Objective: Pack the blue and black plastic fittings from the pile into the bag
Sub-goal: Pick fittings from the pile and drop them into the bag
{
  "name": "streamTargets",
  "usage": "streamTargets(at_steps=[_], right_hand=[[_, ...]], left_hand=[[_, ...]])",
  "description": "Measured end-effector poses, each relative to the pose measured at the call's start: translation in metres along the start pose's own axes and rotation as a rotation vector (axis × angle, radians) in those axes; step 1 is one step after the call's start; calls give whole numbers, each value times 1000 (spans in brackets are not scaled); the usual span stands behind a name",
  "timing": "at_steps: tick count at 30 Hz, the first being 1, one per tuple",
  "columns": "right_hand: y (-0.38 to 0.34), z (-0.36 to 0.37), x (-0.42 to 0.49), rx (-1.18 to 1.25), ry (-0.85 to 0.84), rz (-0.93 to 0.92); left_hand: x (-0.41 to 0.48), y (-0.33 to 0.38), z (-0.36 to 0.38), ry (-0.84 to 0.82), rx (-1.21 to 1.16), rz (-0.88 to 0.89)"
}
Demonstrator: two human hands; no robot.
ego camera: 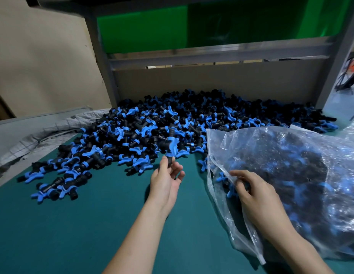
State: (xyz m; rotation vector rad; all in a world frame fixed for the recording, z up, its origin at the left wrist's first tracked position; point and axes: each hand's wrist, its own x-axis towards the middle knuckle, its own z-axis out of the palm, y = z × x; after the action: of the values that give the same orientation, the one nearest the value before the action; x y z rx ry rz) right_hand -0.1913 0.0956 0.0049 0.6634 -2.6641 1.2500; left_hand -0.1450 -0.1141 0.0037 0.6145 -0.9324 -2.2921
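Observation:
A big pile of blue and black plastic fittings (172,119) covers the back of the green table (93,224). My left hand (166,178) pinches the lower end of one fitting (169,145), lifted just in front of the pile's near edge. At the right lies a clear plastic bag (291,175) stuffed with fittings. My right hand (253,196) rests on the bag's open left edge, fingers curled round the plastic and a fitting inside it.
A crumpled grey cloth (43,131) lies at the table's left edge. A grey metal frame (211,56) with a green panel stands behind the pile. Several stray fittings (53,186) lie at the left front of the pile.

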Motion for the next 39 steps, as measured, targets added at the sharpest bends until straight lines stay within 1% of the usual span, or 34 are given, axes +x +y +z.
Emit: streamTargets(at_steps=[2,8,10,13,15,17,21,23,24,25,27,28,31,34,37,39], right_hand=[[0,0,0,-1,-4,-2],[1,0,-1,-6,-8,-12],[1,0,0,-6,-6,-14],[1,0,-1,-6,-2,-14],[1,1,-1,-9,2,-13],[1,1,-1,-12,0,-12],[1,0,-1,-14,0,-12],[0,0,-1,-14,0,-14],[0,0,-1,-14,-1,-14],[0,0,-1,-13,0,-12],[0,-1,-2,-9,-1,-11],[0,-1,-2,-7,-4,-10],[-1,-1,-2,-5,-15,-11],[-1,-2,-2,0,-13,-7],[-1,-2,-2,10,-11,-9],[-1,-2,-2,15,-9,-13]], left_hand=[[0,1,0,-3,-49,-46],[2,2,-5,-50,-121,-106],[1,3,-6,-106,-178,-165],[-3,7,-8,-231,-390,-249],[-7,12,-11,-318,-498,-236],[-9,16,-12,-384,-543,-209],[-10,19,-15,-471,-538,-214],[-10,20,-12,-493,-471,-232],[-9,19,-10,-473,-394,-234],[-8,17,-8,-429,-279,-212],[-5,10,-4,-303,-25,-114],[-4,6,-4,-255,57,-59],[-3,3,-5,-194,142,15],[-3,4,-4,-227,208,32],[-8,5,-4,-353,290,75],[-9,5,-5,-401,342,99]])
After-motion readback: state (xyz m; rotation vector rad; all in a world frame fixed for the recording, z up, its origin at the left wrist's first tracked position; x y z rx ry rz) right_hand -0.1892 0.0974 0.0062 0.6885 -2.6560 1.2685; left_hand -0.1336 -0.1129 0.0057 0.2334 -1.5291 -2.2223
